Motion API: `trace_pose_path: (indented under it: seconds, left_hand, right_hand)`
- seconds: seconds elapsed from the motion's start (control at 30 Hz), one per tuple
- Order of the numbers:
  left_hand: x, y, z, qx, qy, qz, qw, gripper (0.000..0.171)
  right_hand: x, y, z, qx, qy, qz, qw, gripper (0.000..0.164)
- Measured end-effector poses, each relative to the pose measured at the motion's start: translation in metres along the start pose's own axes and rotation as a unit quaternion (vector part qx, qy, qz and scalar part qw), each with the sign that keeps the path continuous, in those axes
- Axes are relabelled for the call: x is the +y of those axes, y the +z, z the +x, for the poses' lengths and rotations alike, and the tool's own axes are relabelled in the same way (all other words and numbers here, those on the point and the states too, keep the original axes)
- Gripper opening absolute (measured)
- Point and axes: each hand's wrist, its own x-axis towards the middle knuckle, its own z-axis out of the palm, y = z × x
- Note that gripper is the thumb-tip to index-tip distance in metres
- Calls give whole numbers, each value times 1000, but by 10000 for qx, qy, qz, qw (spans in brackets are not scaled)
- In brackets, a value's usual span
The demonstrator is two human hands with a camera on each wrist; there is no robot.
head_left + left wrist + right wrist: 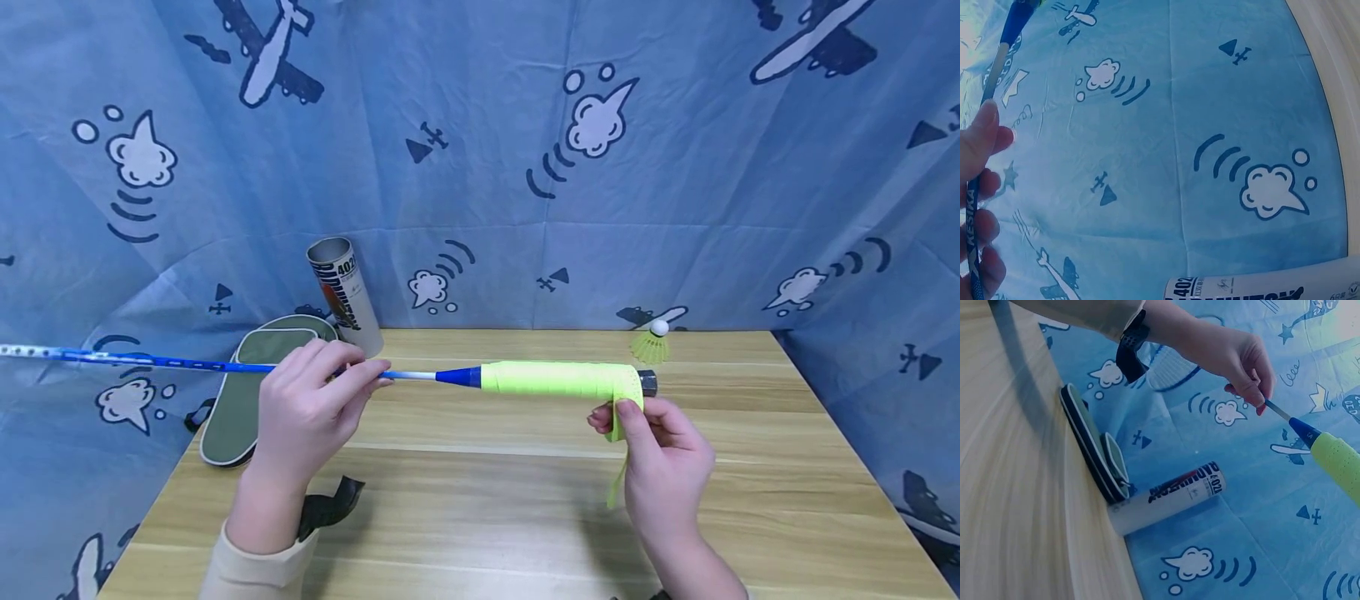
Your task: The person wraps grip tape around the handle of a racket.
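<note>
A badminton racket (457, 377) is held level above the table, its blue frame running off to the left in the head view. My left hand (311, 404) grips its shaft, fingers curled round it, as the left wrist view also shows. Neon yellow overgrip tape (555, 379) covers the handle almost to the black butt end (648, 382). Near that end my right hand (667, 458) pinches the tape between thumb and fingers, where it folds down off the handle. A thin strip of tape hangs below the fingers. The right wrist view shows the left hand on the shaft, not the right hand.
On the wooden table (480, 533), a white shuttlecock tube (356, 304) stands at the back left beside a green racket case (232, 421). A yellow shuttlecock (651, 345) sits at the back right edge. A blue patterned curtain (480, 192) hangs behind.
</note>
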Motion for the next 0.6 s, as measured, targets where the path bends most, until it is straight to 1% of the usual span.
trace_pose_path:
  seconds: [0.13, 0.23, 0.33, 0.47, 0.6]
  left_hand:
    - [0, 0, -1, -54, -10, -104, 9999, 29]
    - [0, 0, -1, 41, 101, -309, 9995, 29]
    - [-2, -1, -1, 115, 212, -396, 9989, 27]
    - [-4, -2, -2, 112, 258, -425, 9987, 21]
    - [-5, -4, -3, 71, 248, -488, 9985, 22]
  right_hand:
    - [0, 0, 1, -75, 6, 97, 9999, 9]
    - [0, -1, 2, -217, -33, 179, 9996, 10]
    - [0, -1, 2, -306, -66, 160, 9994, 10]
    - [0, -1, 2, -311, -37, 80, 9995, 10]
    - [-1, -1, 1, -267, 15, 37, 9996, 11]
